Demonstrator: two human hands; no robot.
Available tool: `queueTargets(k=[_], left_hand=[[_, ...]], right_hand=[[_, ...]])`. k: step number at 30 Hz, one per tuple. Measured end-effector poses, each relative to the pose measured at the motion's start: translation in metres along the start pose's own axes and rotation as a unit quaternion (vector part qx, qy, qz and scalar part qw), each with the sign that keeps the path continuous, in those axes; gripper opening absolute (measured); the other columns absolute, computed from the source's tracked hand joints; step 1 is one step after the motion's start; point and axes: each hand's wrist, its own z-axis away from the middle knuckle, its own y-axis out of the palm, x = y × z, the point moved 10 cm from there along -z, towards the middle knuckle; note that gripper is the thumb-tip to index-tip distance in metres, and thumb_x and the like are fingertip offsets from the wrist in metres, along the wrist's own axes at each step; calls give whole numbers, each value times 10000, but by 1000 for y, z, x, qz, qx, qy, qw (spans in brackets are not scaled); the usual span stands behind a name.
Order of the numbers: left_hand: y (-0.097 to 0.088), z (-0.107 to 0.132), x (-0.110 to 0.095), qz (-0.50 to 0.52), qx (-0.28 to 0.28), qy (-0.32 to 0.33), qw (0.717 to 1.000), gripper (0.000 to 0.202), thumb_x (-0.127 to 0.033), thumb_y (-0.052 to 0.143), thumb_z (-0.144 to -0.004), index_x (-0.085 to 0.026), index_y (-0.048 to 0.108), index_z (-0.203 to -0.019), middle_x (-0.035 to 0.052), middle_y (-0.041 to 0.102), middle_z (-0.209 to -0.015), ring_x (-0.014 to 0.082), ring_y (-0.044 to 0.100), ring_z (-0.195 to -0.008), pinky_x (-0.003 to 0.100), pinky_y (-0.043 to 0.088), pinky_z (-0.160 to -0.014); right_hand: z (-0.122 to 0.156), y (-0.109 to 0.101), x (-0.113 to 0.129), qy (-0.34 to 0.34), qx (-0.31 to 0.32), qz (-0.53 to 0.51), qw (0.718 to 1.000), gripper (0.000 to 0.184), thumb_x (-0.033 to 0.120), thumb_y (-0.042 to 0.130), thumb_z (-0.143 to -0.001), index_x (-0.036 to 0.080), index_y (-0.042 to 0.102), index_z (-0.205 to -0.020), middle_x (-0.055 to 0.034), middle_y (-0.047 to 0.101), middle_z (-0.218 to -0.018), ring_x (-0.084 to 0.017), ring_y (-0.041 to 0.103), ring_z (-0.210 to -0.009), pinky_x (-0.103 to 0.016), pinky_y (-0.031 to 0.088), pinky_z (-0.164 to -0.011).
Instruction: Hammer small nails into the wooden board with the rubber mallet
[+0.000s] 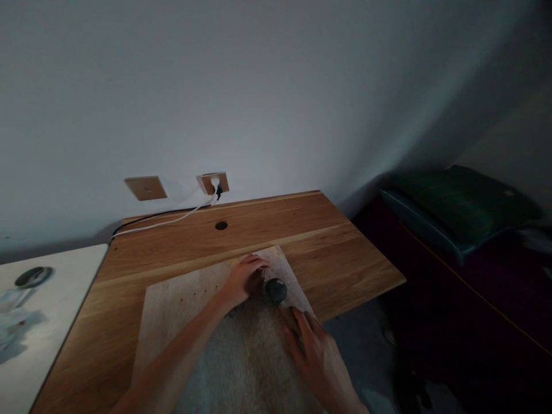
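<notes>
Right hand (317, 351) lies along the pale handle of a round-headed tool (275, 290), fingers fairly straight, grip unclear. The tool's axis runs up-left, its dark head just beside the left hand (244, 280), curled knuckles-up on a beige sheet (181, 305), contents hidden. Below, a wooden desk (345, 253); behind, a grey wall (276, 86).

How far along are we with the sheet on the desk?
Done: the sheet lies flat on the desk. In hand: the left hand presses its far end; the right hand is on the handle of a round-headed tool. What's left can't be judged.
</notes>
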Motion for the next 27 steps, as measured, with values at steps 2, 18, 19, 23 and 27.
queueTargets(k=[2, 18, 19, 23, 27], left_hand=[[1, 0, -3, -4, 7, 10, 1000, 312, -71, 544, -853, -227, 716, -1062, 59, 711, -1016, 212, 645, -958, 356, 521, -872], [3, -2, -5, -15, 18, -4, 1000, 172, -115, 605, -882, -220, 730, -937, 69, 691, -1077, 224, 646, -1038, 385, 516, -955], [3, -2, -5, -23, 20, -12, 999, 178, -98, 621, -858, -215, 729, -936, 71, 691, -1088, 228, 647, -1047, 384, 517, -965], [6, -3, -4, -71, 43, -42, 996, 174, -86, 681, -782, -199, 729, -906, 86, 684, -1123, 261, 640, -1079, 401, 516, -1003], [5, -3, 0, -78, 37, -55, 995, 170, -94, 686, -781, -188, 716, -919, 96, 687, -1097, 268, 641, -1062, 417, 522, -992]], right_hand=[[0, 3, 0, -1, 11, 2, 1000, 332, 329, 456, -1040, 160, 576, -1299, -145, 735, -1128, -262, 745, -972, -371, 627, -804], [-7, 7, -19, 75, 84, -93, 989, 274, 329, 452, -1036, 201, 631, -1199, -82, 787, -990, -231, 773, -822, -291, 582, -681], [-8, 8, -24, 91, 89, -101, 987, 282, 351, 452, -1035, 202, 637, -1187, -78, 791, -968, -233, 775, -805, -288, 578, -666], [-11, 4, -45, 139, 62, -110, 982, 328, 411, 442, -1021, 194, 659, -1134, -95, 798, -965, -267, 780, -843, -322, 588, -692], [-12, 5, -48, 141, 39, -120, 982, 363, 428, 444, -1011, 173, 650, -1167, -114, 797, -989, -281, 780, -870, -355, 600, -723]])
